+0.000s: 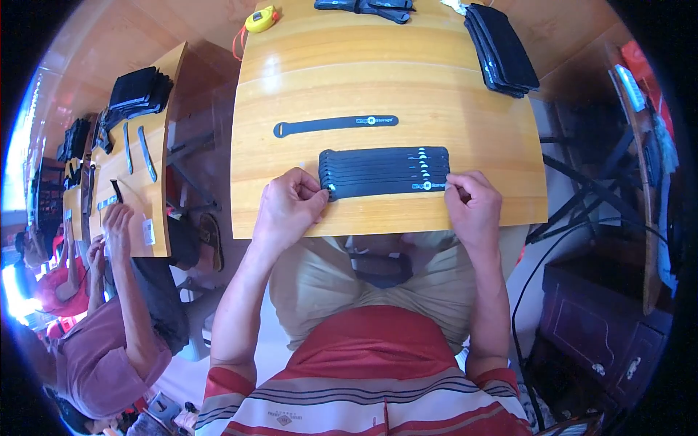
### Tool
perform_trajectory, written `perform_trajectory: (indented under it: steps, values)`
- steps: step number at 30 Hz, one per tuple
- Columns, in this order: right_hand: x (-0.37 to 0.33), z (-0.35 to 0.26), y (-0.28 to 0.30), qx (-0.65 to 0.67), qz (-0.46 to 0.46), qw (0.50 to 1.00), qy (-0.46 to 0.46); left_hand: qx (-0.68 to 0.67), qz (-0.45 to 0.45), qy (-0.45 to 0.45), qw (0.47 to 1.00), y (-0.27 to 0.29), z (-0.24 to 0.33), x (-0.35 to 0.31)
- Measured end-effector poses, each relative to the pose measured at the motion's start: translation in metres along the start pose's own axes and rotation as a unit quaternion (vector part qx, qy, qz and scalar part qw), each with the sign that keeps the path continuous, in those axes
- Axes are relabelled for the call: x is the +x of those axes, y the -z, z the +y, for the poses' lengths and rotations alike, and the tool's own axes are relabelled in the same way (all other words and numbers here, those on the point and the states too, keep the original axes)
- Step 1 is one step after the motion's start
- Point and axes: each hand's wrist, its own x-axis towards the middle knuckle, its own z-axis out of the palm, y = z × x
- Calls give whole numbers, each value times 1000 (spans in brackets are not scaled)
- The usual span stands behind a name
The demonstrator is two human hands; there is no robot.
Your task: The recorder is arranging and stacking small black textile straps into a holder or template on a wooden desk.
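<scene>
Several black fabric straps [382,171] lie overlapped in a neat row near the table's front edge, each with pale printing toward its right end. My left hand [291,205] pinches the left end of the nearest strap between thumb and fingers. At that strap's other end, my right hand [474,206] has its fingertips closed on the corner. The strap lies flat across the front of the row. Beyond the row, a single black strap [327,126] with a slotted left end rests alone on the wood.
The wooden table [305,87] carries a yellow tape measure [261,19], black straps [367,6] at the far edge and a stack of black straps [500,51] at the far right. Leftward, a co-worker's hand [116,224] is over another table [149,211]. A dark cabinet [596,320] stands right.
</scene>
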Motion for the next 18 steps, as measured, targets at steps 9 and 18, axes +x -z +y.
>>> perform_trajectory:
  steps: [9,18]
  values:
    - [0,8,-1,8,-5,1000,6,-6,-9,-31,999,0,-4,2]
    - [2,6,0,-13,-5,999,35,18,-3,-30,999,2,-1,-1]
